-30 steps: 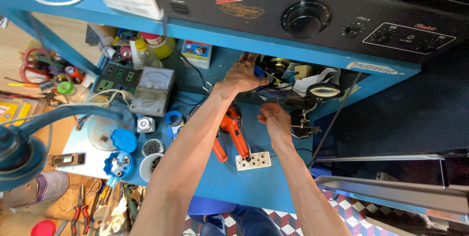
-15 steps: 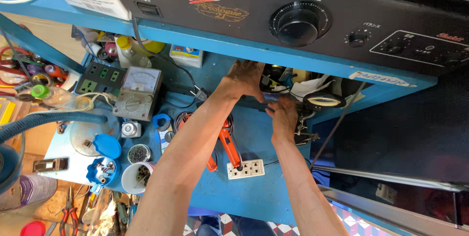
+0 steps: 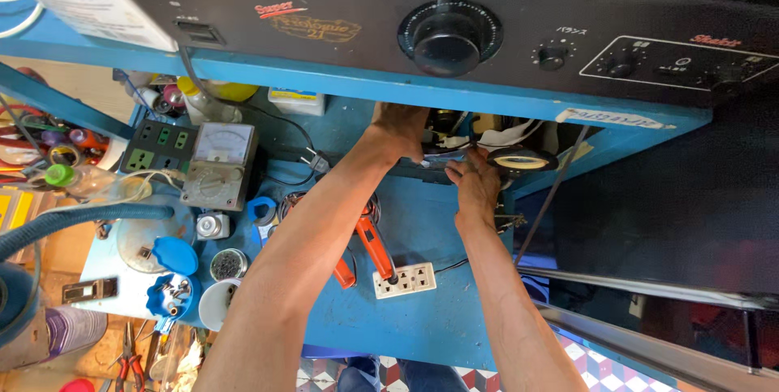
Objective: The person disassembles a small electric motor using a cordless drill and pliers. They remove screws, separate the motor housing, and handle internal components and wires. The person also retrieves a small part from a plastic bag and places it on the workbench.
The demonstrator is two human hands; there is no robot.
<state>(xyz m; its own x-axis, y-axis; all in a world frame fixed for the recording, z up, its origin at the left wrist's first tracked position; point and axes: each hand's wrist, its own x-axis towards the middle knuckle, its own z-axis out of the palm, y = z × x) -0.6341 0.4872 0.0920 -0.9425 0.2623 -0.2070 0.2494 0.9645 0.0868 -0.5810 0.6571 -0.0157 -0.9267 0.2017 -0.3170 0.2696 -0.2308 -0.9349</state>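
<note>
My left hand (image 3: 399, 126) reaches under the blue shelf (image 3: 341, 84), and its fingertips are hidden in the shadow against a dark flat device (image 3: 422, 166). Just to the right, my right hand (image 3: 475, 185), with a ring on one finger, pinches a bundle of white and blue wires (image 3: 454, 145) at the same spot. A black-rimmed round lens (image 3: 519, 160) lies beside the right hand. Under my left forearm, orange-handled pliers (image 3: 372, 244) rest on the blue workbench (image 3: 438, 319) next to a white socket block (image 3: 404, 280).
A large black amplifier (image 3: 324, 27) sits on the shelf overhead. To the left stand an analog meter (image 3: 217, 166), a dark power strip (image 3: 158, 148), a blue hose (image 3: 81, 217), blue lids (image 3: 174, 256), a tin of screws (image 3: 229, 264) and a white cup (image 3: 214, 304).
The camera has dipped and come closer. Both hands stay under the shelf, with the right hand moved slightly up toward the wires.
</note>
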